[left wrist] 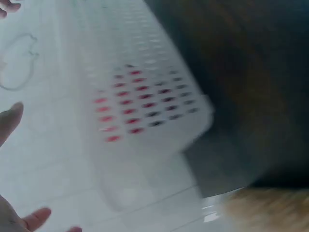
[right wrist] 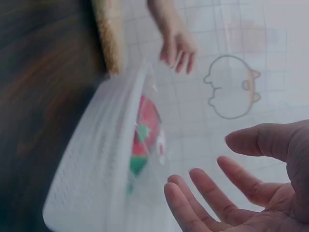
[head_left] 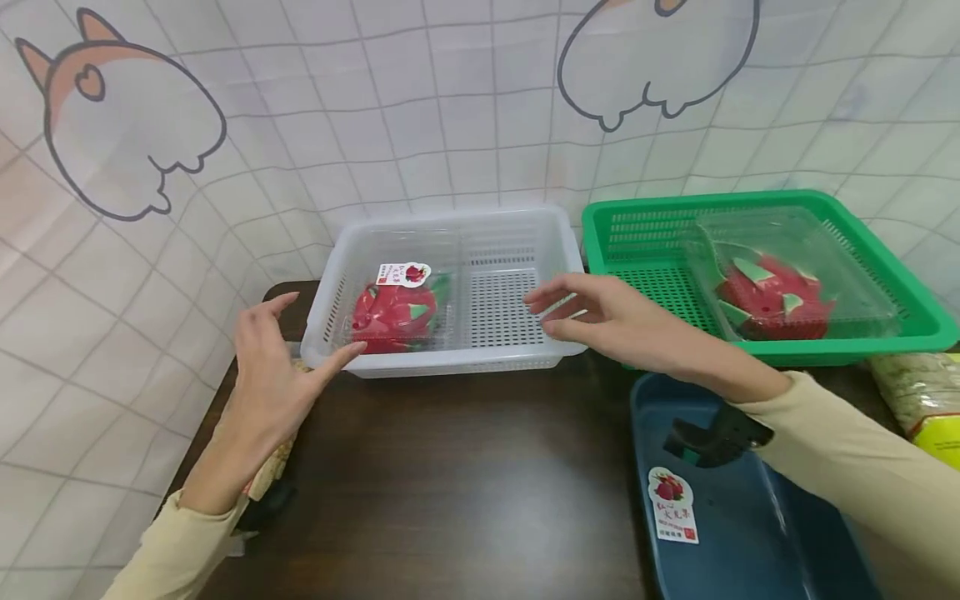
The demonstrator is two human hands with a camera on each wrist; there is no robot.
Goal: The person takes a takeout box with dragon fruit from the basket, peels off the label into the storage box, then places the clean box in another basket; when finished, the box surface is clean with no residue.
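My left hand point(head_left: 270, 379) hovers by the left end of a white plastic basket point(head_left: 457, 362), thumb spread from the fingers. Near the basket's right end is my right hand point(head_left: 615, 321), its fingers loosely bent and holding nothing. Inside the basket, on the left, sits a clear plastic box with a red dragon fruit point(head_left: 390, 317) and a white label point(head_left: 403, 274) on its lid. The right wrist view shows the right thumb and fingers point(right wrist: 227, 210) apart, beside the basket. Blur softens the basket's holes in the left wrist view.
A green basket point(head_left: 622, 218) at the right holds another boxed dragon fruit point(head_left: 780, 296). In front of it lies a blue tray point(head_left: 720, 517) with a label point(head_left: 673, 504). A bagged item point(head_left: 918, 392) sits far right; a tan package point(head_left: 273, 468) lies behind the left wrist.
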